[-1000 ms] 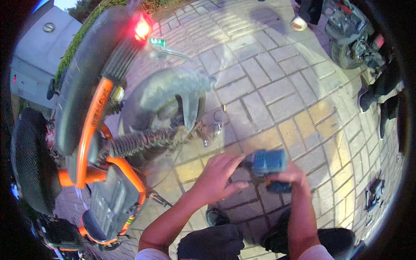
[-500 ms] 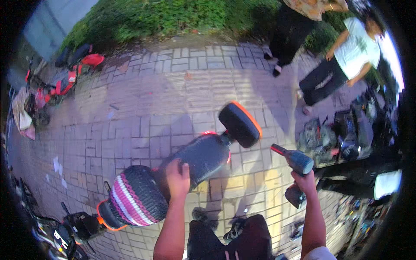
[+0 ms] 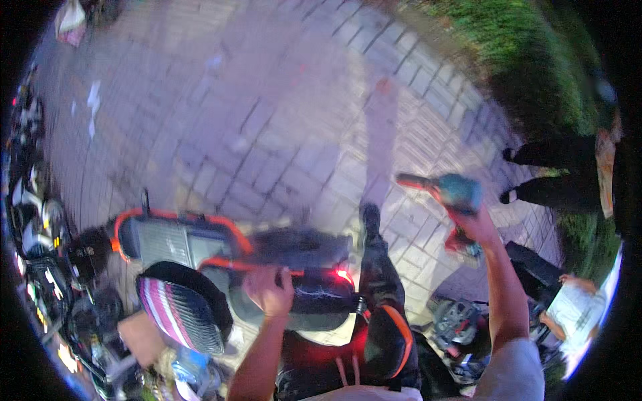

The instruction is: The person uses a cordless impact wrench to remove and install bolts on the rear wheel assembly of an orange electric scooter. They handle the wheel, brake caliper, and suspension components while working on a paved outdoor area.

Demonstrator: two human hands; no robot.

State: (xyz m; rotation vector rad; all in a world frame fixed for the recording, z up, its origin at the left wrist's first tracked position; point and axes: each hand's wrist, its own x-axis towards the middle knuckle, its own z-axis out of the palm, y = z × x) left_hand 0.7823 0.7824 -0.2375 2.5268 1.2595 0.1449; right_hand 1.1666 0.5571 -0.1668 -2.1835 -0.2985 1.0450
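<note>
My left hand (image 3: 267, 291) has its fingers curled over the edge of an orange-and-black scooter seat (image 3: 317, 304) with a glowing red light (image 3: 344, 274). A striped knitted cushion (image 3: 174, 304) is beside it on the left. My right hand (image 3: 471, 224) grips a blue cordless power tool (image 3: 456, 194) with a long black-and-red front end, raised over the paving at the right. A black padded backrest (image 3: 388, 341) with orange trim is between my arms. The scooter's footboard (image 3: 154, 240) lies toward the left. My dark-trousered leg (image 3: 378, 267) stretches forward beside the scooter.
Parked two-wheelers (image 3: 37, 227) line the left edge, near a cardboard piece (image 3: 140, 337). Two people, one in dark trousers (image 3: 555, 160), another in a white top (image 3: 572, 314), stand at the right by a hedge (image 3: 528, 60). Dark equipment (image 3: 458, 321) sits lower right.
The view has swung round sharply, bringing the scooter lower and crosswise. My left hand has moved onto the seat; my right hand has raised the tool. My leg now reaches forward.
</note>
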